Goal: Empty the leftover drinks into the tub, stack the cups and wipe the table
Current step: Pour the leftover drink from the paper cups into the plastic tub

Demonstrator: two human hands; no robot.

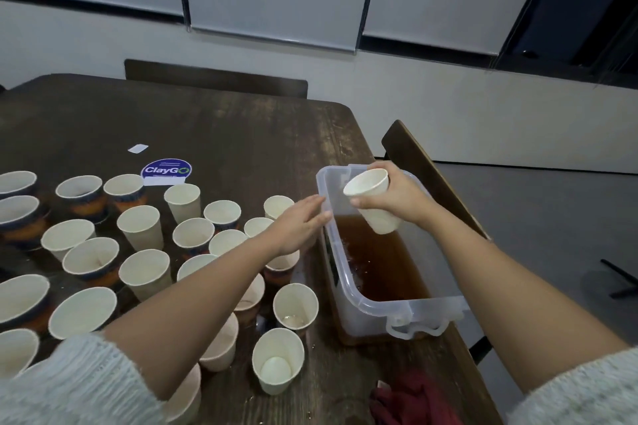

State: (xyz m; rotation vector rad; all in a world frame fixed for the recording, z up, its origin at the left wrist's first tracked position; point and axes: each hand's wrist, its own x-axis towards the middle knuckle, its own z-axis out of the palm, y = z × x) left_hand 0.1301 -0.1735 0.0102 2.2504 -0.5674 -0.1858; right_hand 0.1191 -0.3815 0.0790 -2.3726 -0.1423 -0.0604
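— Where is the cup (374,202) now?

— The right hand (397,198) grasps it around the wall, above the tub (383,307), mouth turned toward the camera. Brown liquid (378,259) is in the tub.

— And the other hand?

— The left hand (302,222) is released, fingers straight, touching the tub's left rim.

— Is there room?

— The tub is at the table (224,134) right edge. Many cups (145,228) crowd the left side; a red cloth (411,400) lies near the front edge.

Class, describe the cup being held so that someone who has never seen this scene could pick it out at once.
Start at the clear plastic tub of brown liquid at the table's right edge. Above it, the right hand grips one plain white paper cup. Unlike the many cups standing on the table, it is lifted and tilted, mouth turned toward the viewer.
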